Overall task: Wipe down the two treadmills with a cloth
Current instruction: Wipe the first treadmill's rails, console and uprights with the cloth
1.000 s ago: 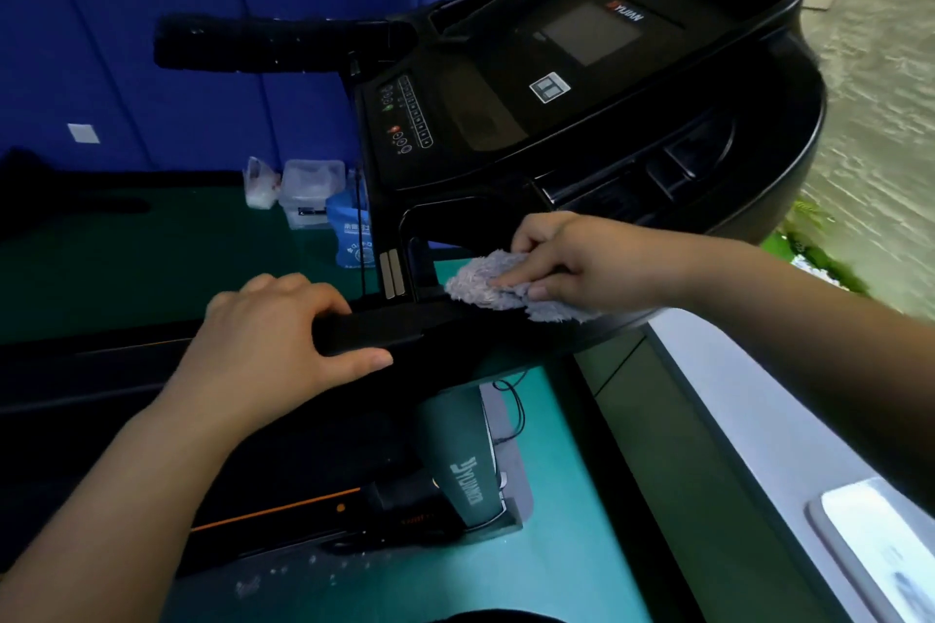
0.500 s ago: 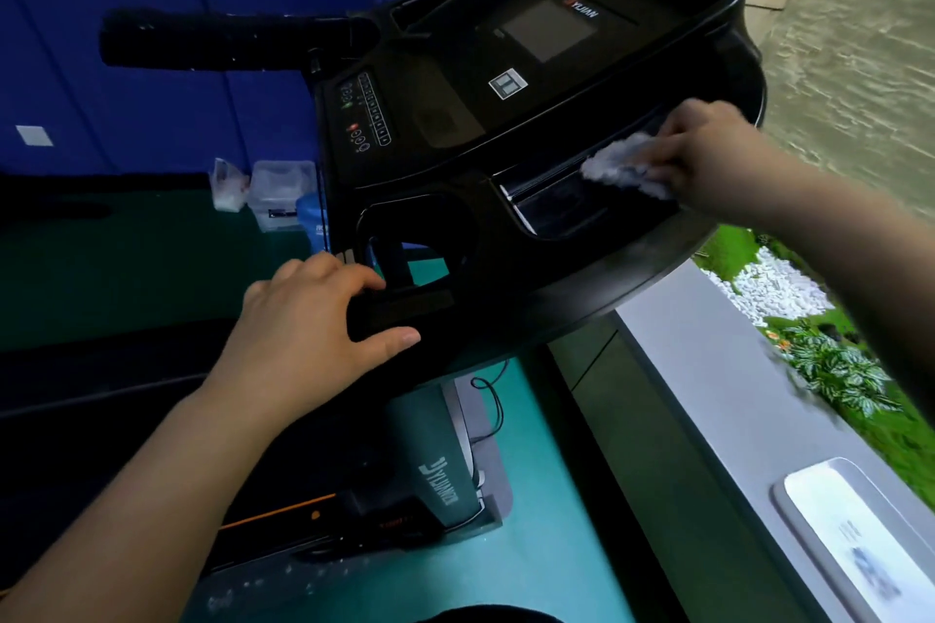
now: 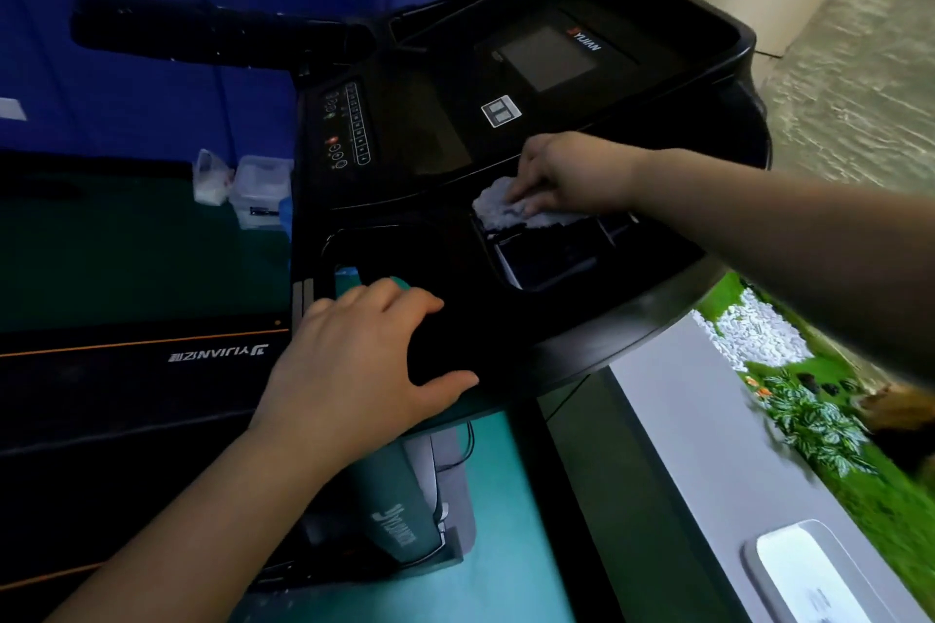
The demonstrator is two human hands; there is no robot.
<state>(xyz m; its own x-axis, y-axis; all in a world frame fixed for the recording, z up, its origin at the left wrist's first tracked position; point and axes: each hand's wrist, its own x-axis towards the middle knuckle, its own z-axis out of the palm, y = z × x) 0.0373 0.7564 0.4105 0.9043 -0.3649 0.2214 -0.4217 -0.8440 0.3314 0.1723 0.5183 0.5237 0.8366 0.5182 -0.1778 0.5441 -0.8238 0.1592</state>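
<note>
On the treadmill's console tray (image 3: pixel 551 263), my right hand (image 3: pixel 566 177) has swept the cloth (image 3: pixel 501 210) leftward, seemingly gripping it. My left hand (image 3: pixel 354 359) grips the near edge (image 3: pixel 506 344), and the tray looks nearly covered.

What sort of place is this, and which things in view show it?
Probably a gym or fitness room: a treadmill console with screen and button strip, where the right hand presses a cloth while the left hand grips its front edge, and a second black treadmill deck at left.
</note>
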